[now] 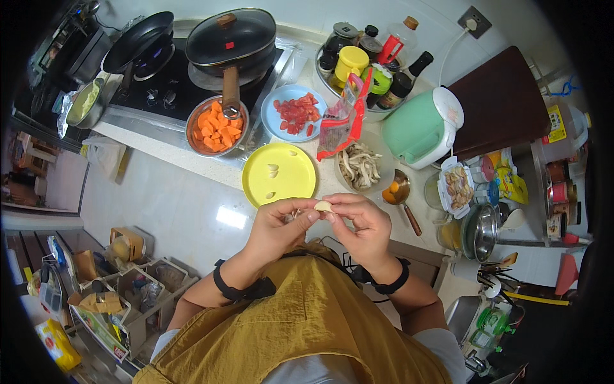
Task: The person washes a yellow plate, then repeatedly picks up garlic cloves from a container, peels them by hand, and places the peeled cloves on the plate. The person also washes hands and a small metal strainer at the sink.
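Between the fingertips of both hands is a pale garlic clove (323, 206), held just in front of my apron. My left hand (283, 222) pinches it from the left, and some papery skin shows under its fingers. From the right, my right hand (360, 222) grips the same clove with thumb and fingers. Right beyond the left hand lies a yellow plate (302, 180) with several garlic cloves (273, 170) spread on it. A blue plate (273, 122) of chopped red pieces, perhaps tomato, stands behind the yellow one.
A bowl of carrot chunks (218, 132) sits below the handle of a lidded pan (230, 48). Right of the plates are a bowl of sliced mushrooms (359, 168), a small pan with egg yolk (397, 186) and a green electric kettle (415, 129). Sauce bottles (403, 86) crowd a round tray.
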A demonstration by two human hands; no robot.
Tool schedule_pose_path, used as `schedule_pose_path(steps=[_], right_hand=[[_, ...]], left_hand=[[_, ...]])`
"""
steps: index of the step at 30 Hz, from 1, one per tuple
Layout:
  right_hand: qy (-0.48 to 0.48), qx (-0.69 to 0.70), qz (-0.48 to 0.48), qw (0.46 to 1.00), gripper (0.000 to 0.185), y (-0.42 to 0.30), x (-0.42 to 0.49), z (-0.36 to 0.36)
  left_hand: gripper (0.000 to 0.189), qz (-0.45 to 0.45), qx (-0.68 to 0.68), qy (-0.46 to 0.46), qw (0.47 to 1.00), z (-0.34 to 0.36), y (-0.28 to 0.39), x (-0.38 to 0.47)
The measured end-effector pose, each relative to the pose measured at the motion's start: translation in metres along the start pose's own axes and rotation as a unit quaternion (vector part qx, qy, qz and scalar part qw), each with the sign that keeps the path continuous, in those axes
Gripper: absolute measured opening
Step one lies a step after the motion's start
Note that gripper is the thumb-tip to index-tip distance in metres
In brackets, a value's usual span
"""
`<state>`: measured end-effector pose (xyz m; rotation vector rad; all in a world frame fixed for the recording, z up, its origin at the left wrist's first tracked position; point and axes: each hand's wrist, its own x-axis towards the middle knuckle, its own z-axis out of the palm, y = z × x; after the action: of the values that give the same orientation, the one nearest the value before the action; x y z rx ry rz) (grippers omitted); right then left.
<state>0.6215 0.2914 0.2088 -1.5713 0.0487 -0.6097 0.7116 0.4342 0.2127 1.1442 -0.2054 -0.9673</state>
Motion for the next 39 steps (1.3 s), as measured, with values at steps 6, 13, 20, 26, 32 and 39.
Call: schedule_pose_path(steps=[6, 13, 20, 26, 32, 39], right_hand=[[-0.003, 0.065, 0.065, 0.996, 0.023, 0.008, 0.005, 0.017], [0.007, -0.027, 0.094, 0.995, 0.024, 0.014, 0.008, 0.024], [-0.031, -0.227, 0.005, 0.974, 0.02, 0.011, 0.013, 0.021], [-0.031, -0.251, -0.027, 0.967, 0.017, 0.008, 0.015, 0.02], [-0.077, -0.248, -0.059, 0.964, 0.016, 0.009, 0.012, 0.015], [-0.074, -0.201, -0.011, 0.977, 0.017, 0.012, 0.007, 0.015]], left_hand=[[0.018, -0.004, 0.013, 0.021, 1.0, -0.015, 0.006, -0.001], [0.015, -0.055, -0.017, 0.035, 0.998, -0.023, 0.009, 0.004], [0.011, -0.079, -0.024, 0.041, 0.996, -0.029, 0.008, 0.009], [0.01, -0.081, 0.001, 0.027, 0.996, -0.033, 0.005, 0.012], [0.004, -0.099, 0.019, 0.003, 0.995, -0.037, 0.002, 0.01], [0.002, -0.081, 0.047, -0.001, 0.996, -0.036, 0.0, 0.012]])
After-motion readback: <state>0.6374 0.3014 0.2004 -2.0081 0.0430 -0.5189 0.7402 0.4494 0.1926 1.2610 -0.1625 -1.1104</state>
